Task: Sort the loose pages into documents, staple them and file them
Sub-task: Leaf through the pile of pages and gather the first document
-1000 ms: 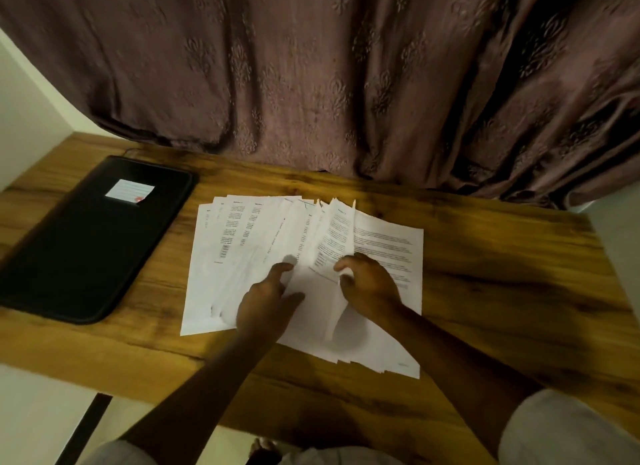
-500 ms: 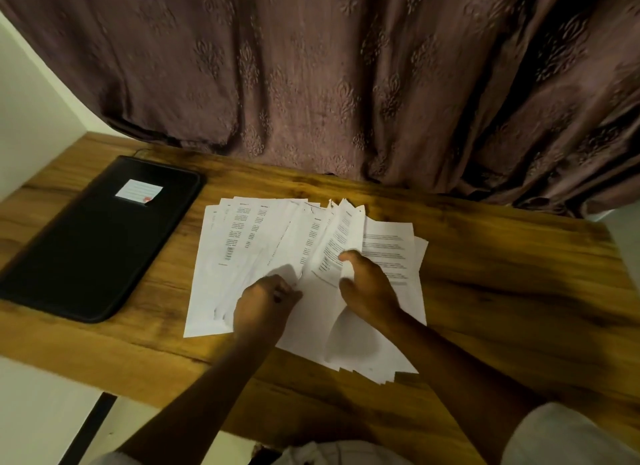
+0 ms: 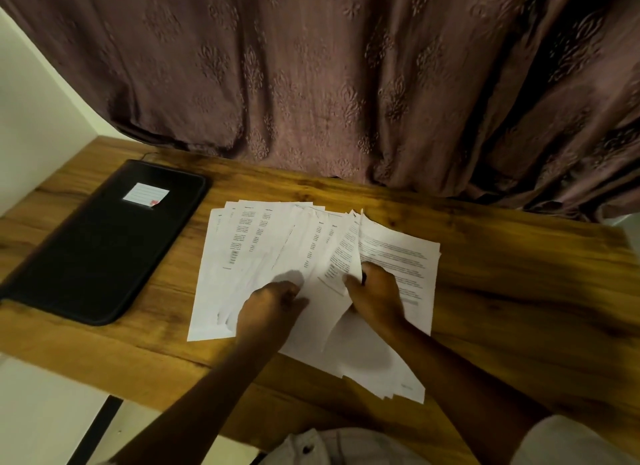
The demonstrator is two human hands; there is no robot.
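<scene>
Head view, looking down on the tabletop [image 3: 519,312].

- Right hand [image 3: 375,300]: fingers [image 3: 372,274] and thumb pinch one lifted page [image 3: 346,256]. It stands up on edge out of the pile, printed side facing left, its lower part curling down under my wrist.
- Left hand [image 3: 266,310]: fingers [image 3: 294,293] curled in, knuckles down on the paper just left of the lifted page. I cannot tell whether they grasp a sheet or only press on it.
- Loose pages [image 3: 249,246]: fanned out flat under and around both hands, overlapping. The fan spreads away from my left fingers to the far left. A full sheet of dense text lies beyond and to the right of my right fingers. More sheet corners stick out near my right forearm, toward the near edge.
- Print on the pages is too blurred to read.
- Black folder [image 3: 104,246]: flat and closed, well to the left of my left fingers and apart from the pages. A small white label [image 3: 145,194] with a red mark sits on its far end.
- Brown patterned curtain [image 3: 329,83] hangs along the far edge of the tabletop, beyond both hands.
</scene>
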